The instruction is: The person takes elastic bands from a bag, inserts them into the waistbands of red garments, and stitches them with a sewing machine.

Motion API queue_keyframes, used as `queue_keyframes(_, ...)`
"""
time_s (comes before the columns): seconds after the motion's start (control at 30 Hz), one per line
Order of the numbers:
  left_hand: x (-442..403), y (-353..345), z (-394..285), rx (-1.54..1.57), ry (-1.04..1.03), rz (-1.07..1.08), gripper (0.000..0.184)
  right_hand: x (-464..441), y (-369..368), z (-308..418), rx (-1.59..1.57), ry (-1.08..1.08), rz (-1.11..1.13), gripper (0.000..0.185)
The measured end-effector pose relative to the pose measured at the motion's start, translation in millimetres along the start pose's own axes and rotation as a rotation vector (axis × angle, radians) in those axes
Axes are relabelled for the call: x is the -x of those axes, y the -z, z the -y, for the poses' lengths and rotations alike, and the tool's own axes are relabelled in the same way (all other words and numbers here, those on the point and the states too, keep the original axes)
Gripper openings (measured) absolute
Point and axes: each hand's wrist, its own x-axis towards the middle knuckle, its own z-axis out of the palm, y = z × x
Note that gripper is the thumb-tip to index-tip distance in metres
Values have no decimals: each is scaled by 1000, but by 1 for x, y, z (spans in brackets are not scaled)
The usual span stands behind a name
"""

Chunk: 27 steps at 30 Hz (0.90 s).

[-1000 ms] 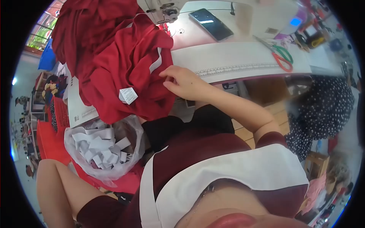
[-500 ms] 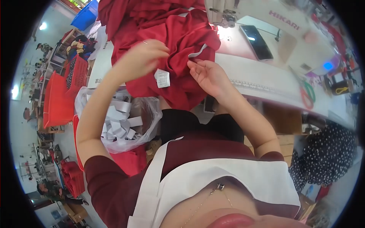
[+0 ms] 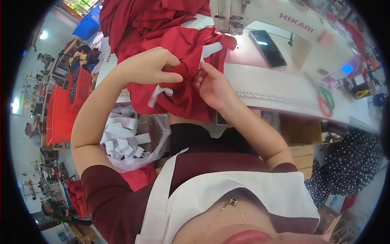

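Red cloth: the red cloth (image 3: 183, 97) lies bunched on the sewing table (image 3: 248, 77), beneath both hands and left of the machine head, its near edge hanging over the front.
Left hand: the left hand (image 3: 152, 68) is over the cloth, thumb and forefinger apart with a gap between; remaining fingers hidden.
Right hand: the right hand (image 3: 213, 84) has its fingers curled in, thumb tip at the lower end of a white strip (image 3: 212, 49); whether it pinches anything, cannot tell.
Plastic bag: the clear bag (image 3: 161, 136), below the table edge, holds many white folded pieces (image 3: 124, 132).
Red crate: the lattice crate (image 3: 83, 90), at far left, contains dark dotted fabric (image 3: 74, 86); lettering on its side, illegible.
Blue bin: the blue bin (image 3: 87, 25) stands farther back; contents cannot be determined.
Machine brand: "HIKARI" in red on the sewing machine (image 3: 260, 12).
Cloth tag: a white tag (image 3: 159, 93) on the cloth, near the left thumb; print unreadable.
Table scale: ruler markings (image 3: 264, 96) along the front edge.
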Motion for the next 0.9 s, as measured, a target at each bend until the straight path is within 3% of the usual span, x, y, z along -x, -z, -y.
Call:
queue_keyframes(0.1, -4, -14, 14, 38, 184, 143, 46, 6, -26, -12, 42, 66, -43, 10)
queue_keyframes(0.17, -5, -21, 7, 346, 236, 146, 48, 9, -30, -12, 96, 64, -78, 11)
queue_keyframes(0.27, 9, -3, 2, 114, 228, 243, 41, 5, -6, -4, 260, 212, -76, 12)
queue_keyframes(0.33, 28, 9, 3, 47, 176, 338, 39, 14, -4, 22, 229, 319, -218, 11)
queue_keyframes(0.4, 52, 16, 4, -251, 281, 318, 32, 18, 16, 57, 246, 461, -255, 14)
queue_keyframes(0.47, 70, 17, 19, -162, 384, 240, 27, 16, 55, 102, 11, 520, -301, 17)
queue_keyframes(0.5, 75, 15, 20, -113, 422, 185, 26, 17, 58, 97, 8, 518, -300, 17)
queue_keyframes(0.6, 64, -14, 20, -228, 130, 63, 26, 23, 49, 59, -49, 448, -286, 18)
queue_keyframes(0.73, 31, -10, -13, -159, 19, 201, 34, 48, 2, -12, -97, 113, -203, 25)
queue_keyframes(0.77, 17, -17, -13, -152, 13, 207, 34, 54, -4, -14, -99, 114, -213, 25)
queue_keyframes(0.83, -9, -43, -4, 239, 130, -249, 39, 63, -13, -21, -58, 33, -87, 26)
queue_keyframes(0.9, -29, -68, 10, -69, 216, -49, 39, 64, -10, -26, -31, 22, -70, 25)
